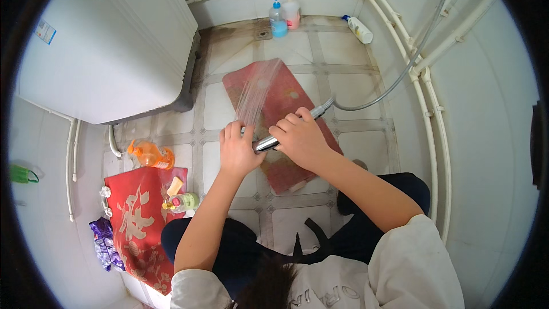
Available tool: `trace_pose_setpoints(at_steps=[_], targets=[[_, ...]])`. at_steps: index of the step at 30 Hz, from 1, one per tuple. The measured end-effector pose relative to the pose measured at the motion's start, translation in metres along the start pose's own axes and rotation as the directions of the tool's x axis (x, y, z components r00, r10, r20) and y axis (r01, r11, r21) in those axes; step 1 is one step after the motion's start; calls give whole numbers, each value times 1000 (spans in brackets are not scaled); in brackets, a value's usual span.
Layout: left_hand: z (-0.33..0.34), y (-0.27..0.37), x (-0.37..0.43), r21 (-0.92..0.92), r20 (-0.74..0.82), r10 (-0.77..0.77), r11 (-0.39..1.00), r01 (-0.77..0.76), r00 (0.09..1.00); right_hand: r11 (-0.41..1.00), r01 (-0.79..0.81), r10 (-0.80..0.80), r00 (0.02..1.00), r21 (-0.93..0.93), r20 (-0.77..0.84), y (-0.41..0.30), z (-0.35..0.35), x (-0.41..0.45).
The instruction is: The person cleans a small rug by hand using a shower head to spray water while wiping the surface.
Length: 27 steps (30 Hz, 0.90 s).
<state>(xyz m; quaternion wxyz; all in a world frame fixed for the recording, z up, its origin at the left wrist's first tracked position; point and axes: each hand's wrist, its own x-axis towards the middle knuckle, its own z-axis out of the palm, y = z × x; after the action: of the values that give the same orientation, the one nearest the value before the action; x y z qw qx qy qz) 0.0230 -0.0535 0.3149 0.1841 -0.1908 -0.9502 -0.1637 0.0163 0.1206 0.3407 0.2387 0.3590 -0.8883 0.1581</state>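
My right hand (299,137) grips the chrome handle of a handheld shower head (266,143) near its hose end. Around the spray end is my left hand (240,148), its fingers hiding most of the shower face. Water jets (258,91) stream forward from there onto a red patterned mat (285,96). The mat lies flat on the tiled floor, slanted below both hands. A pale piece (299,186), perhaps soap, shows at the mat's near edge. From the handle, a grey metal hose (396,88) curves up to the right.
A white appliance (116,47) stands at left. By the far wall are a blue pump bottle (279,21), a pink bottle (292,13) and a tipped white bottle (359,29). At left lie an orange bottle (152,155), a second red mat (137,214), a sponge (174,186) and a green bottle (183,202).
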Motion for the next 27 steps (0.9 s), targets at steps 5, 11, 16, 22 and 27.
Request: trace_pose_setpoints(at_steps=[5,11,16,22,27], targets=[[-14,-4,-13,59,-1,-65,996,64,998,997,47,-46,999,67,-3,-9,9,4],[-24,-11,-21,129,-73,-77,988,86,994,989,99,-91,993,109,-72,-17,16,13],[-33,-18,-24,145,-106,-67,986,82,992,982,93,-86,995,164,-51,-24,17,20],[-42,-24,-25,184,-133,-68,979,92,989,977,111,-100,993,180,-69,-28,21,26],[-50,-30,-27,210,-158,-54,974,87,986,969,147,-131,987,200,-92,-32,26,34]])
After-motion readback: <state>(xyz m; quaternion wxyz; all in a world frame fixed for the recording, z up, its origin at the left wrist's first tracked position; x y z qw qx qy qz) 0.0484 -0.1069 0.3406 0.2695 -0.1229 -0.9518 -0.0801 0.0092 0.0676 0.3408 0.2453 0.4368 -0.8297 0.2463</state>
